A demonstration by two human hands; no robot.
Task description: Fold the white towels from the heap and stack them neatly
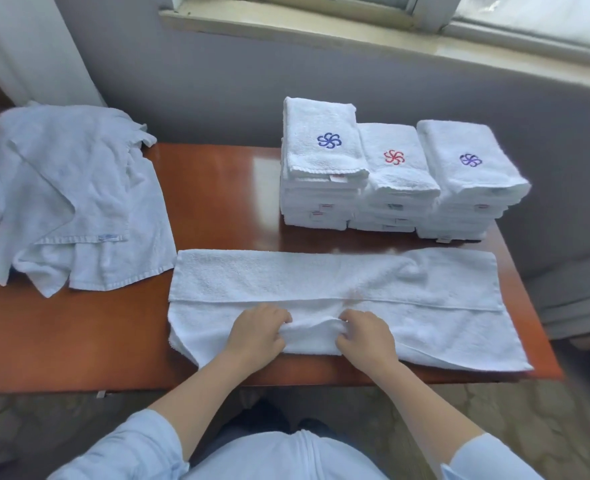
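A long white towel [425,306] lies spread across the near part of the brown table [217,188], its far long edge folded toward the middle. My left hand [257,332] and my right hand [364,336] sit close together at its near edge, each pinching a raised fold of the cloth between them. A heap of unfolded white towels [71,199] lies at the table's left end. Three stacks of folded white towels stand at the back right: one with a blue flower [321,161], one with a red flower [395,171], one with a purple flower [466,171].
A grey wall and a window sill [321,32] run behind the table. The table's right edge lies just past the towel's right end. Bare wood shows between the heap and the stacks. Patterned floor lies below the near edge.
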